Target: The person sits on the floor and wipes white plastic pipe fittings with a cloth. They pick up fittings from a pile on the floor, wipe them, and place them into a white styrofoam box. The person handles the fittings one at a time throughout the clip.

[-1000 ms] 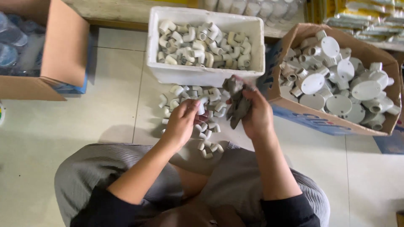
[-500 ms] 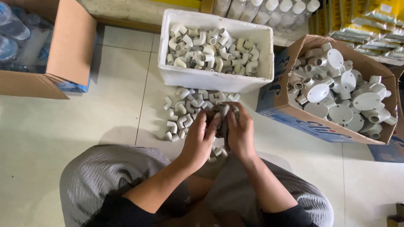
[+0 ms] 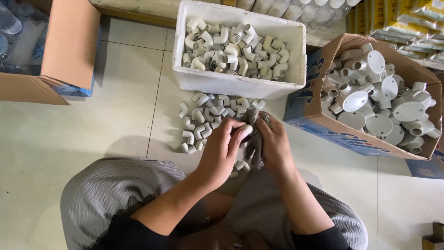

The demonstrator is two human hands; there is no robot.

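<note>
Right hand (image 3: 276, 144) down from beside cardboard box of round fittings (image 3: 384, 99), now low over floor pile of elbow fittings (image 3: 208, 122), meeting left hand (image 3: 225, 148); grey cloth (image 3: 255, 139) no longer raised, now pressed between both hands; left hand off pile, fingers pinching white elbow fitting (image 3: 244, 133) against cloth; hands touching, earlier apart

The left hand (image 3: 222, 150) covers most of the white elbow fitting (image 3: 245, 132) it pinches, so only one end shows. The right hand (image 3: 276, 147) hides much of the grey cloth (image 3: 255, 139). Both hands mask part of the loose elbow fittings (image 3: 203, 121) on the floor. The left cardboard box (image 3: 69, 46) and the clear bottles (image 3: 9, 28) are cut by the edge; the yellow packets (image 3: 407, 18) at top right are blurred.
</note>
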